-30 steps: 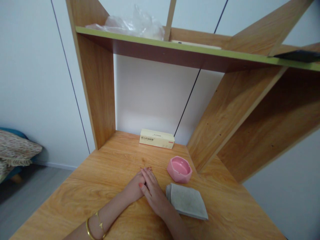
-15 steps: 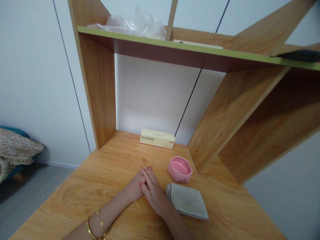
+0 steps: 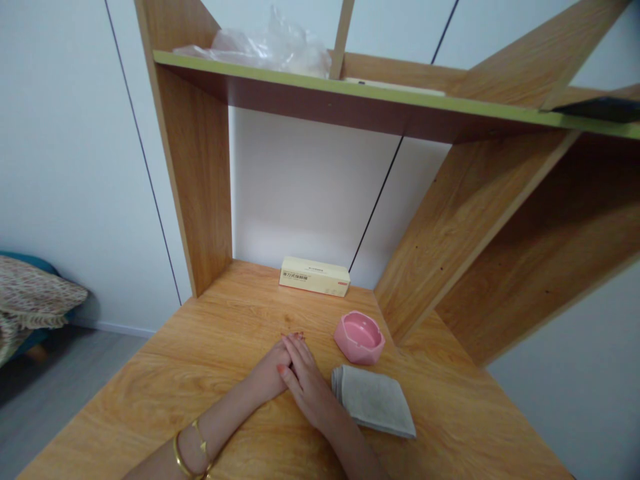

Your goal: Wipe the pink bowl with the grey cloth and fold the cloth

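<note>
My left hand (image 3: 271,375) lies on the wooden desk top, palm down. Its fingertips show past my right hand, stretched forward, while the rest of its fingers are covered. Resting across it is my right hand (image 3: 311,393), fingers extended and thumb apart. I see nothing held in either one. Just right of my right wrist is a folded grey cloth (image 3: 377,401). Behind the cloth stands a pink faceted ashtray (image 3: 361,339), apart from both hands.
A cream printed box (image 3: 315,277) stands at the back against the wall. Overhead runs a shelf (image 3: 280,75) bearing a clear plastic bag (image 3: 280,50). Wooden panels (image 3: 205,167) rise at both sides. On the far left is a teal seat with a fringed throw (image 3: 35,290).
</note>
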Demonstrator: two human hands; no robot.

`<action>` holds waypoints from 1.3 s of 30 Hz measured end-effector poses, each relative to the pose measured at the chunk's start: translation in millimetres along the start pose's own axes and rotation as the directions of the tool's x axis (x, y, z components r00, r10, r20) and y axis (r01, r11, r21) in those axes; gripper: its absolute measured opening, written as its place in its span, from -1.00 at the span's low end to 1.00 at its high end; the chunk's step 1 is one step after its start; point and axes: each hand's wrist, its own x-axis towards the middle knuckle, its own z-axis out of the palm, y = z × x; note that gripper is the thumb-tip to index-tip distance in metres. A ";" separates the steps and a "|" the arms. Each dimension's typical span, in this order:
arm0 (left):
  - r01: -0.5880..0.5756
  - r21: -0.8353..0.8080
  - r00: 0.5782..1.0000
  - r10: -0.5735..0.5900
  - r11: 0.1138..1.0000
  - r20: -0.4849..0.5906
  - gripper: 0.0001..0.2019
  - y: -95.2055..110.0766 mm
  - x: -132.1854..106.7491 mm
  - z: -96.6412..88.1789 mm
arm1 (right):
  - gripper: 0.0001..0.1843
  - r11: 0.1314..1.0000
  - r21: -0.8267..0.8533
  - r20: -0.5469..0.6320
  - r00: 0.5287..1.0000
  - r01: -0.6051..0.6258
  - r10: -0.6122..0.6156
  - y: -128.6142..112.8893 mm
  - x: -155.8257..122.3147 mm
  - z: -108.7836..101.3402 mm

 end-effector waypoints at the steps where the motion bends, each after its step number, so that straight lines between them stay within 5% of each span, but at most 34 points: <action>1: 0.001 0.001 1.000 -0.001 1.000 -0.002 -0.56 -0.5 -0.2 0.3 | -0.44 1.000 -0.002 -0.007 1.000 0.009 -0.009 0.5 -0.1 0.3; 39: 0.016 -0.002 0.999 -0.016 1.000 0.033 -0.53 -0.4 -1.9 -0.7 | -0.43 1.000 -0.027 -0.002 1.000 0.003 -0.004 -4.4 -0.8 -2.1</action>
